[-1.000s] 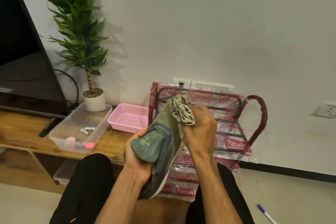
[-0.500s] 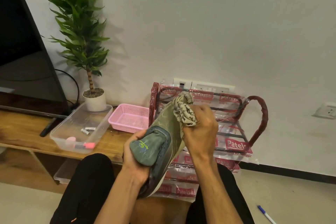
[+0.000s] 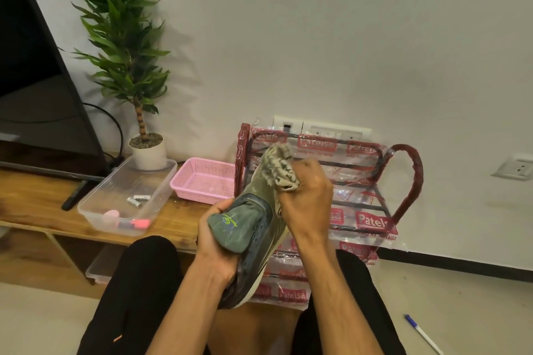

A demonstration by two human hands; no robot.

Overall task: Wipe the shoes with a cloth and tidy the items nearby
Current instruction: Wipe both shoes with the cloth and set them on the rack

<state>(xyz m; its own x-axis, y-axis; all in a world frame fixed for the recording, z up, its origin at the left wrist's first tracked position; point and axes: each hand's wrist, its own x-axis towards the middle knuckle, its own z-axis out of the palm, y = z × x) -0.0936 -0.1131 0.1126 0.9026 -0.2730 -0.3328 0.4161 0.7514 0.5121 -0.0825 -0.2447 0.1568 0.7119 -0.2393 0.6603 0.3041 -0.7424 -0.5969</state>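
Gripping the green shoe (image 3: 259, 219) heel-up in our left hand (image 3: 215, 248) above our lap, right hand (image 3: 307, 199) fingers bunching the cloth (image 3: 281, 171) against its side, "Patelsa" on the rack (image 3: 372, 219) wrapping, shoe logo unreadable, toe hidden behind cloth.

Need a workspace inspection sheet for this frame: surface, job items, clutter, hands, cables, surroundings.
Surface: wooden bench, holding a clear tub and a pink basket.
Job's things: green shoe held up, toe away; cloth pressed on its upper.
Clutter: batteries and a marker in the tub; pen on the floor.
Hands: left hand grips the heel; right hand bunches the cloth.
Cables: black cable behind the TV.
Surroundings: potted plant, wrapped rack, wall sockets.
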